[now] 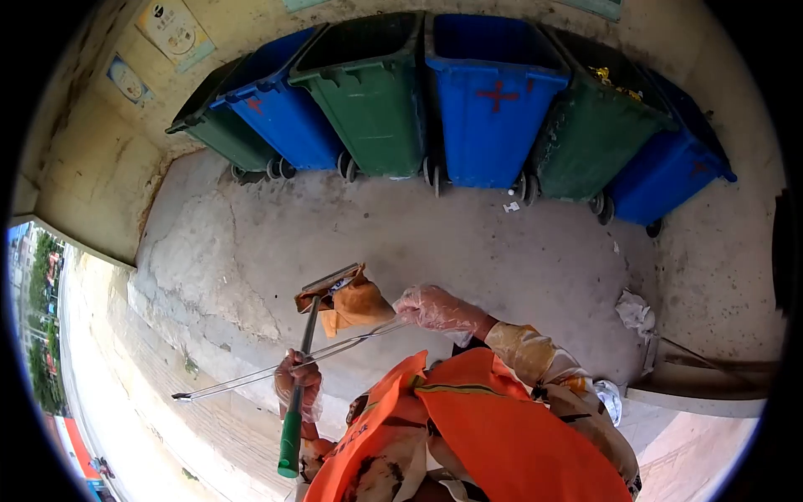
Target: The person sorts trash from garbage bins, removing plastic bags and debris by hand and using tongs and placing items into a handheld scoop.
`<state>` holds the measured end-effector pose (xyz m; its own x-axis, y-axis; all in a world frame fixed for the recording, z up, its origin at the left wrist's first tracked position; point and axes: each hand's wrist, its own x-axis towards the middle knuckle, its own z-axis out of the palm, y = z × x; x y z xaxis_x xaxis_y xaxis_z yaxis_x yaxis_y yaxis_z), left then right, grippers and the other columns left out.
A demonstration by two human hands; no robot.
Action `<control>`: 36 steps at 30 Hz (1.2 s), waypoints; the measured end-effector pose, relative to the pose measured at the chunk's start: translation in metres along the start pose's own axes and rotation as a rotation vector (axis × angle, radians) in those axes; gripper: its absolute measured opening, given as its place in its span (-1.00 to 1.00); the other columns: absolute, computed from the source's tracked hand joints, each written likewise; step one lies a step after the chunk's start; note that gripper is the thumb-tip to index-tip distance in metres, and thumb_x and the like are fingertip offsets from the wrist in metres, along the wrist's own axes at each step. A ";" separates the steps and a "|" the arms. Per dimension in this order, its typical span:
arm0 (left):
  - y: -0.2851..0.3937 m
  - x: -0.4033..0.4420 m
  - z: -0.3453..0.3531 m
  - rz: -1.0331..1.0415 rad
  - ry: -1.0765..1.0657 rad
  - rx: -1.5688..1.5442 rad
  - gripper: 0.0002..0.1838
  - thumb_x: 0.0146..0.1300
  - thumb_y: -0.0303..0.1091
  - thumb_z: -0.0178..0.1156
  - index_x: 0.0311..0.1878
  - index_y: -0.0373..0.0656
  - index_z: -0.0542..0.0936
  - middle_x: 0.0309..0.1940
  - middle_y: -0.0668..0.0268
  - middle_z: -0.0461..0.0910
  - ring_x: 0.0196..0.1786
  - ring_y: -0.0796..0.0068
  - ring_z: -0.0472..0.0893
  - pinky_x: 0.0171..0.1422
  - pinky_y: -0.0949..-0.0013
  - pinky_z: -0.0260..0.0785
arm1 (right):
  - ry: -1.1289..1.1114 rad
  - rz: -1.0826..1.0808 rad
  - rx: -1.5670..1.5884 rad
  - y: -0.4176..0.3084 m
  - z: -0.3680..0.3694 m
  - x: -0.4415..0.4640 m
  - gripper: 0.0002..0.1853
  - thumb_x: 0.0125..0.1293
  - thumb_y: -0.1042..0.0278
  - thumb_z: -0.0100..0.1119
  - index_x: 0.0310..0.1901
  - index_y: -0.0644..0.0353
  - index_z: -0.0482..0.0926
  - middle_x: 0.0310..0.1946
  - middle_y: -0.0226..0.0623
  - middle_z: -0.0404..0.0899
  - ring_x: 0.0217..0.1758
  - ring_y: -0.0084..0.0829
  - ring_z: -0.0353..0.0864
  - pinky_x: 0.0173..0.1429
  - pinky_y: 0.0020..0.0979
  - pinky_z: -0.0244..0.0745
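My left hand (299, 381), in a clear plastic glove, is wrapped round a metal pole with a green handle (290, 439). At the pole's far end, a flat metal head carries an orange-brown bag (358, 303) that hangs off to the right; something white and blue shows at its mouth. My right hand (435, 308), also in a clear plastic glove, is closed at the near end of long metal tongs (251, 381). The tongs cross the pole close to my left hand, and their dark tips point left, with nothing between them. My right fingertips are partly hidden.
Green and blue wheeled bins, including a blue bin (493, 113) and a green bin (368, 109), line the wall. Yellow waste (615, 82) shows in one. White scraps (511, 207) lie on the concrete floor; a crumpled white bag (634, 311) lies right, near a ledge (703, 402).
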<state>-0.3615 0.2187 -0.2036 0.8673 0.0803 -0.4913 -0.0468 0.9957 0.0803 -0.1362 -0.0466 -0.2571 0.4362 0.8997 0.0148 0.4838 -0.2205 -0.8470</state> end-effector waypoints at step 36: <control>0.420 0.072 -0.019 1.025 0.558 -0.122 -0.27 0.23 -0.60 -0.14 0.40 0.28 -0.05 -0.31 0.08 0.44 -0.60 0.63 0.43 -0.62 0.53 0.29 | 0.011 -0.223 -0.524 -0.133 -0.134 0.627 -0.73 0.26 0.34 0.11 -0.52 0.18 0.28 -0.64 -0.25 0.26 -0.57 -0.38 0.29 -0.40 -0.41 0.27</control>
<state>-0.3277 0.6438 -0.2216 0.0603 0.8265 -0.5597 -0.6710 0.4487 0.5903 0.1751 0.4967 -0.0641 0.2868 0.9426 0.1708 0.8757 -0.1857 -0.4457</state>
